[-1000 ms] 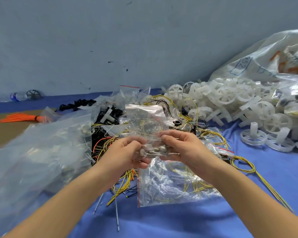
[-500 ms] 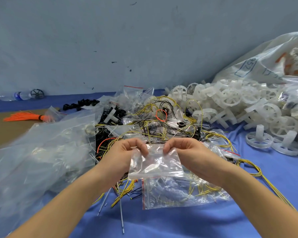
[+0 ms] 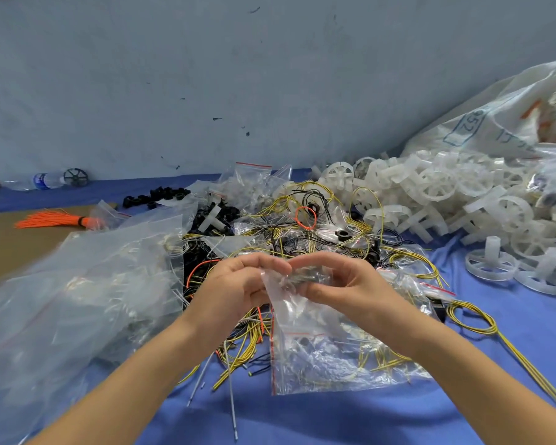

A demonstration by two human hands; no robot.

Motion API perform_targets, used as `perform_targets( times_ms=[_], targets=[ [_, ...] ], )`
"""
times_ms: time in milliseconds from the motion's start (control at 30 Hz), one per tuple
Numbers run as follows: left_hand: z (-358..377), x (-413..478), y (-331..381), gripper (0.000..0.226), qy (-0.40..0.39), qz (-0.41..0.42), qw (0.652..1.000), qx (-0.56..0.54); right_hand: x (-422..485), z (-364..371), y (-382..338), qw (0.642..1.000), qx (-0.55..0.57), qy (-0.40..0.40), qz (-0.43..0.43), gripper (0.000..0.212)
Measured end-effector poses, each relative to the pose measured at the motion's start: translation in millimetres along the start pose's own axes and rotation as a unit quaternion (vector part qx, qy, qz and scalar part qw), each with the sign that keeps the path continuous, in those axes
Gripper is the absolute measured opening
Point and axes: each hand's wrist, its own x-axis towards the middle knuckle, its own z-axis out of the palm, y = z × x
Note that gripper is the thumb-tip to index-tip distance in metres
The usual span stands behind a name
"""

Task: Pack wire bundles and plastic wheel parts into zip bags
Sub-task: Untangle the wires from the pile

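Both hands, the left hand [image 3: 238, 289] and right hand [image 3: 347, 292], have drawn together, pinching the small zip bag [image 3: 297, 295] above the wire pile [image 3: 302, 232], apparently sealing it.

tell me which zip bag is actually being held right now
The small clear zip bag, pinched between the left hand and right hand; the other bags lie on the blue cloth.

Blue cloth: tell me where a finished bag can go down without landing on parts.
Bare blue cloth shows between the forearms, below the flat zip bag, and at right between the yellow wire loop and the white wheels. The brown patch at left is bare too. The centre, under both hands, is crowded with wires.
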Motion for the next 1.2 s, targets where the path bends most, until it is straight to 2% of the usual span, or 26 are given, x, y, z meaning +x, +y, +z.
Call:
perform_targets(
  times_ms=[67, 133, 200, 333, 467, 633, 733, 833, 1000, 1100, 1200],
  targets=[
    [-1.8, 1.9, -1.9, 0.026, -0.007, -0.037, 0.997, -0.063, -0.6, -1.6, -1.5, 1.0, 0.011, 0.027, -0.004, 0.029],
    [-0.6, 1.8, -2.7, 0.039, -0.014, -0.075, 0.995, -0.066, -2.0, -2.8, -1.2, 0.999, 0.017, 0.05, -0.004, 0.028],
    [3.3, 0.5, -1.7, 0.048, -0.013, -0.092, 0.995, -0.025, -2.5, -2.2, -0.9, 0.998, -0.007, 0.063, -0.006, 0.027],
    [8.1, -2.0, -1.6, 0.046, 0.04, -0.062, 0.995, 0.061, -2.1, -1.2, -0.9, 0.997, -0.04, 0.067, -0.028, 0.027],
    [7.2, -4.4, -4.9, 0.051, 0.018, -0.029, 0.994, 0.107, -0.8, 0.7, -0.2, 0.996, -0.035, 0.07, -0.031, 0.027],
    [3.3, -4.6, -4.3, 0.044, 0.022, 0.074, 0.984, 0.159, 0.5, -4.6, -1.7, 0.991, 0.108, 0.071, 0.022, 0.033],
    [-0.8, -4.0, -3.0, 0.037, 0.009, 0.085, 0.98, 0.182, 2.7, -7.9, -1.7, 0.962, 0.26, 0.042, 0.065, 0.041],
    [-1.5, -4.0, -8.3, 0.041, 0.003, 0.075, 0.974, 0.212, 1.8, -9.3, -3.2, 0.944, 0.32, -0.008, 0.086, 0.042],
    [-3.3, -0.4, -13.7, 0.021, 0.079, 0.135, 0.938, 0.308, 0.8, -11.3, -1.8, 0.959, 0.263, -0.042, 0.1, 0.049],
    [-1.2, -0.9, -12.2, 0.008, 0.11, 0.158, 0.931, 0.311, 0.2, -5.4, 0.3, 0.988, 0.125, -0.024, 0.087, 0.049],
    [3.0, -1.0, -10.7, 0.006, 0.12, 0.149, 0.94, 0.282, 2.6, 3.9, 5.5, 0.998, 0.019, 0.022, 0.057, 0.049]
  ],
)
